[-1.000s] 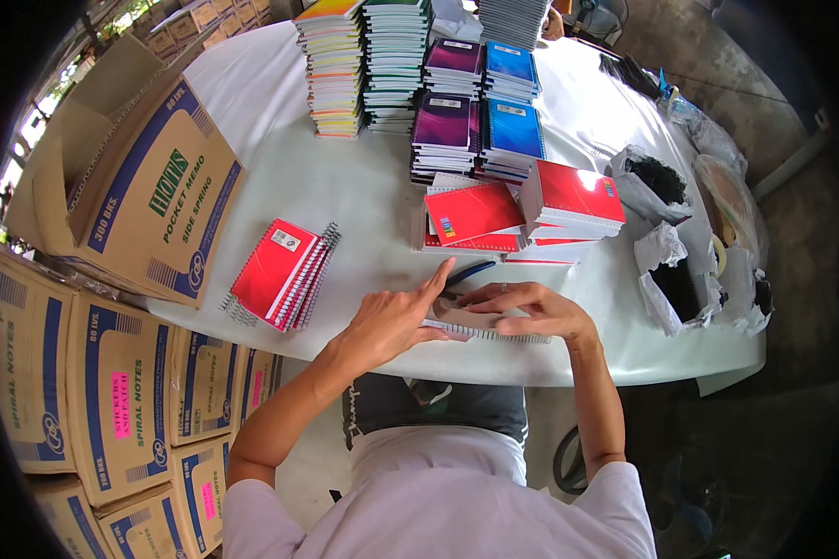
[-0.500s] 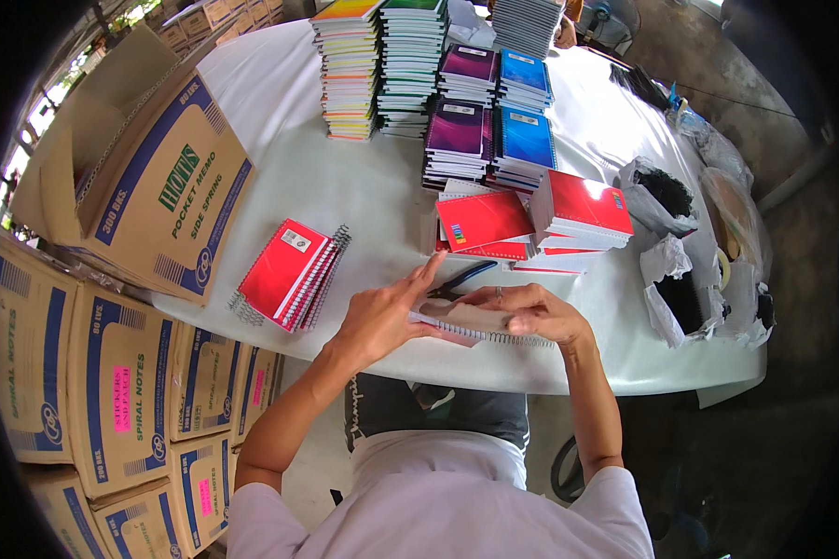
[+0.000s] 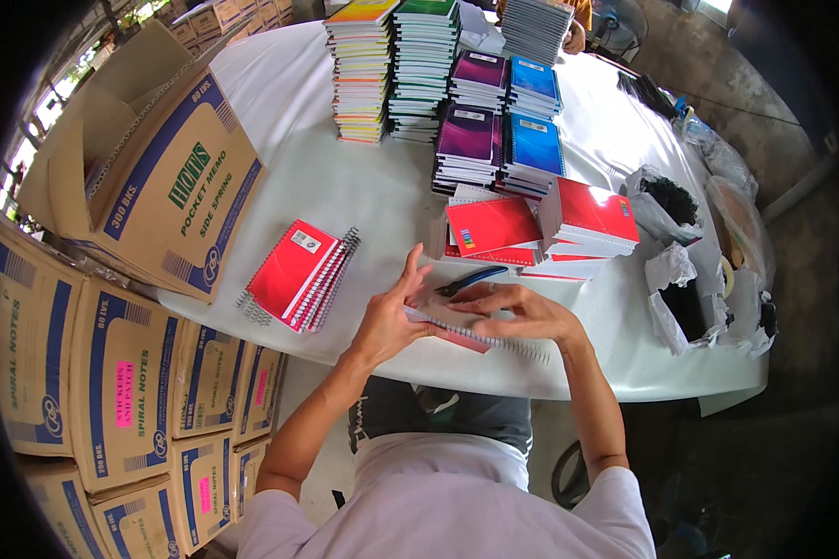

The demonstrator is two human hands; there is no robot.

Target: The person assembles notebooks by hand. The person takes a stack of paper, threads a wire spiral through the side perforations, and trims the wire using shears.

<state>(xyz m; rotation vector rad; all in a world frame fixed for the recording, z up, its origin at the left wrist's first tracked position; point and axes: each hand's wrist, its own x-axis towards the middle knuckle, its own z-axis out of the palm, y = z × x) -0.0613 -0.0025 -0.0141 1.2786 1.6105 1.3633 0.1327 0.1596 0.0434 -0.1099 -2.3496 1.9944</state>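
Near the table's front edge I hold a small notebook [image 3: 435,312], its spine toward me and a bit of red cover showing underneath. My left hand [image 3: 389,315] grips its left end, thumb below and index finger raised. A metal spiral wire [image 3: 522,348] runs along the spine and sticks out well past the right end. My right hand [image 3: 529,313] is bent over that wire, thumb against it, slightly blurred. Just beyond the notebook lie blue-handled pliers [image 3: 475,278]. To the left sits a pile of red spiral notebooks [image 3: 294,270] with wire ends jutting out.
Red notebooks [image 3: 587,216] are stacked beyond my right hand. Purple [image 3: 471,135], blue [image 3: 534,144], green [image 3: 424,74] and yellow [image 3: 359,79] stacks stand farther back. An open carton [image 3: 182,191] is at left, above more cartons. Bags of black wires [image 3: 676,293] lie right. Another person's hand [image 3: 576,37] shows at the back.
My right hand has shifted a little left along the spiral wire, its fingers now stretched farther over the notebook. My left hand still grips the notebook. The whole view has shifted slightly.
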